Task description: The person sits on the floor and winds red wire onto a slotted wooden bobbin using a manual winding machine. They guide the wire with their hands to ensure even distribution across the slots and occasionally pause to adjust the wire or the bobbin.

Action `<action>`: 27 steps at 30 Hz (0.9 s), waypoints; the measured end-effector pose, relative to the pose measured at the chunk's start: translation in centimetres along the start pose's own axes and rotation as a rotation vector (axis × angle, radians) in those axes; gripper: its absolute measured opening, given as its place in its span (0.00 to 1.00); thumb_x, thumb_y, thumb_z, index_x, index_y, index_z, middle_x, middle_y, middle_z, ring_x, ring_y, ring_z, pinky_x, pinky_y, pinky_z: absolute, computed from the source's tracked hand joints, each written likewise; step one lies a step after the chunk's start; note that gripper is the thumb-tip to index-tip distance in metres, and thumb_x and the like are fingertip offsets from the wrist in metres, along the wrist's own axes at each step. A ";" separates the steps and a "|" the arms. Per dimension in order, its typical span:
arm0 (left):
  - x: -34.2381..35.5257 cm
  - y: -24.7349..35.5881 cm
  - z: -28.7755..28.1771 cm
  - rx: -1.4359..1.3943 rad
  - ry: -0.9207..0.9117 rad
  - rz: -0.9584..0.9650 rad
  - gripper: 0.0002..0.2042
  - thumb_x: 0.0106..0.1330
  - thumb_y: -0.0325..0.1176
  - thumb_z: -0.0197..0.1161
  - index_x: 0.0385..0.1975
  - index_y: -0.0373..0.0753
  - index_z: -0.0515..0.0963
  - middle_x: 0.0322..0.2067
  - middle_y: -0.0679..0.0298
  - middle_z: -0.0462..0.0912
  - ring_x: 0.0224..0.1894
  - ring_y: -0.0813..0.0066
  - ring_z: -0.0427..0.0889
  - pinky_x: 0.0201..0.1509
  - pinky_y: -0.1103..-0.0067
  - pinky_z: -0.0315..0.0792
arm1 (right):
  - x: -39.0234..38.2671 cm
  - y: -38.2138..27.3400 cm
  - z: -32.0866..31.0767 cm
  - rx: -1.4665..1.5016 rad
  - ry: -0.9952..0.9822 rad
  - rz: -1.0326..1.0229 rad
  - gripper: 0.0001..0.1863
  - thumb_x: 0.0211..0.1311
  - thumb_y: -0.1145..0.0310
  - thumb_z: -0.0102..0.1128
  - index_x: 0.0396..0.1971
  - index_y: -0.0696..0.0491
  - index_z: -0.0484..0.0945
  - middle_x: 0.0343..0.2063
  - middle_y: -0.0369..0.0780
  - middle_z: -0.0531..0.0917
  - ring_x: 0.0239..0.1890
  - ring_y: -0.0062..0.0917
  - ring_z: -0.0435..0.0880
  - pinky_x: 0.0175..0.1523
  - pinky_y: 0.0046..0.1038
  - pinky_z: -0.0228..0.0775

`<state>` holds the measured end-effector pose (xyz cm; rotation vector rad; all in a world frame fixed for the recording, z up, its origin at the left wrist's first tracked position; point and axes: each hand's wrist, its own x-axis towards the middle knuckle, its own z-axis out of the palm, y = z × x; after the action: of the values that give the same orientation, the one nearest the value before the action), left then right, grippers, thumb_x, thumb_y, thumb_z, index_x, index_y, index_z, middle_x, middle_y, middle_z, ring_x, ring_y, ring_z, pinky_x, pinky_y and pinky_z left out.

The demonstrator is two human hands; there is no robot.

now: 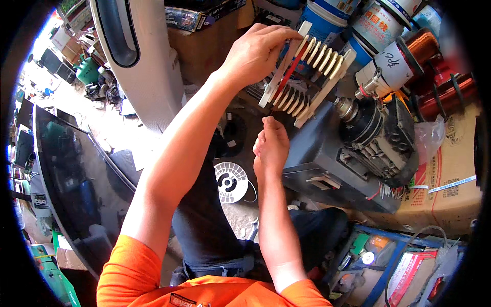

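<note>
A coil-winding former [302, 71] with pale rounded ribs between two wooden end bars sits at the upper middle, on the shaft side of a winding machine [322, 158]. A red strip runs across its ribs near the left bar. My left hand [253, 53] reaches to the top of that left bar, its fingers curled against it; the thumb is mostly hidden. Just below the former, my right hand [272, 143] is closed with the fingers folded in. Whatever it pinches, perhaps something thin, cannot be made out.
A dark motor [381, 135] is mounted right of the former. Copper wire spools [419, 46] and paint-style buckets [378, 25] crowd the upper right. A white plastic reel [231, 182] lies on the floor between my legs. A dark glossy panel [71, 179] stands left; a cardboard box [445, 174] lies right.
</note>
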<state>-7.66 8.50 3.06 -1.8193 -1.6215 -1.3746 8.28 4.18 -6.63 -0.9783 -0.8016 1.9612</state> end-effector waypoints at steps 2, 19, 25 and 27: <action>-0.2 -0.9 1.1 -0.022 -0.068 -0.073 0.19 0.61 0.20 0.51 0.50 0.47 0.77 0.45 0.56 0.80 0.49 0.55 0.76 0.52 0.66 0.71 | 0.0 0.0 -0.1 -0.012 0.001 -0.004 0.10 0.64 0.63 0.60 0.35 0.53 0.72 0.12 0.28 0.64 0.12 0.09 0.57 0.16 0.17 0.45; -3.6 -3.9 -3.4 -0.862 -0.919 -0.916 0.19 0.66 0.47 0.60 0.44 0.35 0.79 0.34 0.65 0.81 0.33 0.79 0.77 0.37 0.81 0.74 | -1.3 0.2 -0.4 -0.061 0.023 -0.084 0.10 0.67 0.62 0.57 0.35 0.54 0.75 0.12 0.27 0.62 0.11 0.09 0.55 0.15 0.17 0.43; -2.4 -3.3 -3.7 -1.284 -0.716 -0.852 0.30 0.67 0.61 0.48 0.47 0.37 0.79 0.27 0.70 0.71 0.21 0.85 0.62 0.23 0.86 0.57 | -1.7 0.5 -0.2 -0.083 0.012 -0.119 0.10 0.67 0.62 0.57 0.34 0.54 0.75 0.12 0.28 0.63 0.12 0.09 0.55 0.16 0.18 0.43; -1.6 -2.1 -3.2 -1.228 -0.588 -0.871 0.26 0.69 0.56 0.50 0.52 0.39 0.77 0.27 0.72 0.69 0.20 0.86 0.59 0.23 0.87 0.57 | -1.6 0.6 -0.4 -0.075 0.001 -0.131 0.10 0.67 0.62 0.57 0.34 0.54 0.75 0.12 0.28 0.63 0.12 0.09 0.55 0.17 0.18 0.44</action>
<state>-10.75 5.73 2.57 -2.3483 -2.2513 -2.9047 9.03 2.59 -6.72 -0.9462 -0.9212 1.8297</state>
